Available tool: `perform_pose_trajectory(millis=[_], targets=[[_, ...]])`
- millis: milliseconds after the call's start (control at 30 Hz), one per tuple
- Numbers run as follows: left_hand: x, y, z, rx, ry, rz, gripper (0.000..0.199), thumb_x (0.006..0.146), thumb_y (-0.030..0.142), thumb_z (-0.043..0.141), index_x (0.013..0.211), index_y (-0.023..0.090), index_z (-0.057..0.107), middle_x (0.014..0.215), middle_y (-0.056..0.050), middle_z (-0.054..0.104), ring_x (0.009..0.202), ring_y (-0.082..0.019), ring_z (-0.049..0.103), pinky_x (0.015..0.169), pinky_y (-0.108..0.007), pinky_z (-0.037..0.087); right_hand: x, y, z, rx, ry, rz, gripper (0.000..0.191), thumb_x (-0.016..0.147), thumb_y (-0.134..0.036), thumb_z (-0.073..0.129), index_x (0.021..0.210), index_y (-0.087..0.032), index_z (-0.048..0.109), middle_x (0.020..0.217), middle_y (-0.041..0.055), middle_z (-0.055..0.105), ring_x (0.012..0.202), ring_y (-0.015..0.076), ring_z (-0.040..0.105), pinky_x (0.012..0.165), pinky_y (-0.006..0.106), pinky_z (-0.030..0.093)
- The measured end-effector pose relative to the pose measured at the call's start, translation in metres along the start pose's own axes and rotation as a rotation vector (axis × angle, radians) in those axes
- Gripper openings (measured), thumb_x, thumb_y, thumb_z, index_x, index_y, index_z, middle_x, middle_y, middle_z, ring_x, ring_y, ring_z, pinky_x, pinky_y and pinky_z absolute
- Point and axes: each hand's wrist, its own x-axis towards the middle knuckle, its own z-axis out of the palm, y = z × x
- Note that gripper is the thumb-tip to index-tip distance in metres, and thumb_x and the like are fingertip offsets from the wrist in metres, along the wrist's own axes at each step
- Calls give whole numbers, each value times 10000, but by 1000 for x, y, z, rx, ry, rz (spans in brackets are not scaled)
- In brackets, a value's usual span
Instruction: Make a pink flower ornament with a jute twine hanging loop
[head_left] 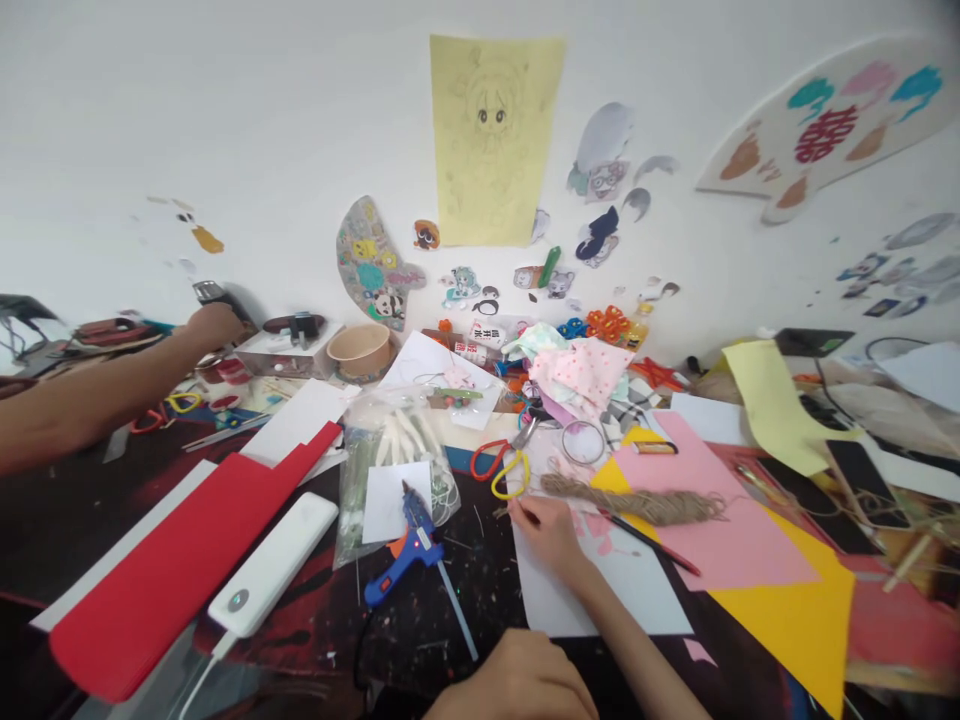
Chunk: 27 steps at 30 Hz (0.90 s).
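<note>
My right hand (551,540) reaches over a white sheet (607,600), its thumb and finger pinched on a short brown strand that looks like twine. Just above the fingertips lie scissors (501,465) with red and yellow handles. A bundle of brown twine (660,503) stretches to the right of this hand, with a dark red pencil (660,548) beside it. At the bottom edge my left hand (514,680) is curled closed, knuckles up; whatever it may hold is hidden. A blue glue gun (412,550) with a glue stick in its back lies left of my hands.
Another person's arm (112,380) reaches in from the left toward the wall. A white power bank (274,565) and red card (180,580) lie left. Pink paper (720,500) and yellow paper (802,620) cover the right. Fabric scraps (581,375) are piled at the back.
</note>
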Motion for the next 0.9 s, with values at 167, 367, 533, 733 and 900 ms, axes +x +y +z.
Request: perform_pose_trajectory(millis=[167, 367, 533, 733, 900], targets=[[-29, -6, 4, -24, 264, -133, 296, 918, 107, 491, 794, 184, 749, 794, -27, 764, 781, -105, 689, 823, -198, 476, -3, 6, 1, 10, 32, 98, 292, 1007, -350, 598, 808, -138, 619, 648, -59, 560, 517, 67, 520, 526, 211, 482], [-29, 6, -24, 315, 133, -1, 299, 933, 105, 416, 882, 211, 691, 843, 18, 768, 752, -97, 683, 742, -219, 433, 1, 5, 0, -11, 162, 167, 392, 1001, -341, 591, 657, -169, 516, 563, -79, 452, 488, 73, 421, 519, 218, 400], [-35, 60, -90, 678, 123, -284, 340, 965, 87, 403, 1087, 254, 673, 1133, -6, 757, 1030, -125, 703, 918, -195, 488, 10, 6, -14, -29, 291, 293, 467, 991, -260, 524, 539, -188, 432, 496, -63, 381, 473, 82, 332, 519, 254, 270], [-35, 62, -156, 1140, 238, -383, 336, 1027, 451, 467, 1221, 272, 676, 1193, -9, 760, 1037, -201, 733, 916, -274, 534, 14, 5, -26, 0, 306, 382, 472, 987, -263, 498, 528, -191, 414, 485, -55, 375, 474, 83, 332, 520, 259, 263], [11, 59, -179, 1255, 35, -545, 620, 1051, 562, 228, 1213, 208, 710, 1152, -92, 767, 930, -271, 742, 791, -372, 540, 14, 2, -30, 39, 287, 362, 467, 991, -250, 490, 538, -193, 394, 489, -51, 396, 475, 80, 339, 522, 264, 264]])
